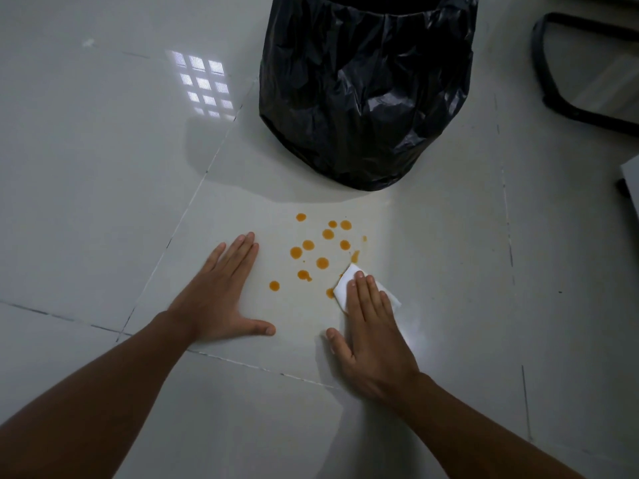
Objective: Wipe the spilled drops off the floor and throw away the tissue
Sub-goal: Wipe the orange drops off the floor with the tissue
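Observation:
Several orange drops (pixel 322 262) dot the pale floor tile in front of me. A folded white tissue (pixel 345 286) lies flat on the floor at the right edge of the drops, touching one drop at its left corner. My right hand (pixel 371 335) presses down on the tissue with flat fingers, covering most of it. My left hand (pixel 221 295) rests palm down on the floor left of the drops, fingers together, holding nothing. A bin lined with a black plastic bag (pixel 366 91) stands just beyond the drops.
Pale glossy floor tiles (pixel 103 167) with thin grout lines run all around. A black curved frame (pixel 567 70), likely a chair base, sits at the far right. A dark and white object's edge (pixel 629 181) shows at the right border.

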Action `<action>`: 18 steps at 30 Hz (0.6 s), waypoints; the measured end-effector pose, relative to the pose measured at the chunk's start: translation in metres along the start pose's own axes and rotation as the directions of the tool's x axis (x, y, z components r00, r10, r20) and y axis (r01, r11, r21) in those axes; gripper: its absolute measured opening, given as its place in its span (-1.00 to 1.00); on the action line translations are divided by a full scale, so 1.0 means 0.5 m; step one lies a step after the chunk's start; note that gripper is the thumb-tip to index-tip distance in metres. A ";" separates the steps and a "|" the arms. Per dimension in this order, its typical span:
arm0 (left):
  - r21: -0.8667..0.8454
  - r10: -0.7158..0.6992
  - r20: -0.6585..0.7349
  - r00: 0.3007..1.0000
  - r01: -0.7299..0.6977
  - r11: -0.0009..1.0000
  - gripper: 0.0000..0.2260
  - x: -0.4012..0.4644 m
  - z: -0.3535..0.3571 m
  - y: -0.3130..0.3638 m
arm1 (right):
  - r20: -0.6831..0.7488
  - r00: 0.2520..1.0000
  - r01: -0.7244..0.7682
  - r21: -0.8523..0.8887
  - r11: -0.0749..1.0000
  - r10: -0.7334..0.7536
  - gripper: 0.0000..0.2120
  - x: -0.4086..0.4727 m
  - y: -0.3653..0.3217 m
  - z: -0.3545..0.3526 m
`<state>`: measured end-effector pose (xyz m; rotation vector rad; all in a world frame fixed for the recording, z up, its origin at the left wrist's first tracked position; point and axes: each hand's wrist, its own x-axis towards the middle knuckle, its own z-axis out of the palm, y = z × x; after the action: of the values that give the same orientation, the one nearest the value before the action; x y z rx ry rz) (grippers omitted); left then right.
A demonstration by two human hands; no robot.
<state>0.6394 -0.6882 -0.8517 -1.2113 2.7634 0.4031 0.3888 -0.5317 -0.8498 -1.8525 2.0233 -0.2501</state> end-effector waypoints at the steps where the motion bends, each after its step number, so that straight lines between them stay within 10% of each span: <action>1: 0.003 -0.002 0.001 1.000 0.002 1.000 0.29 -0.001 0.000 -0.001 | 0.008 1.000 0.019 -0.001 1.000 -0.019 -0.23 0.001 -0.007 0.002; 18: -0.001 0.004 -0.010 1.000 -0.004 1.000 0.30 -0.004 -0.005 0.001 | 0.193 0.934 0.315 -0.043 0.948 -0.301 -0.20 0.075 -0.046 -0.013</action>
<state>0.6406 -0.6873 -0.8486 -1.2116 2.7749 0.4002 0.4052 -0.5718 -0.8412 -2.1510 1.6353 -0.0842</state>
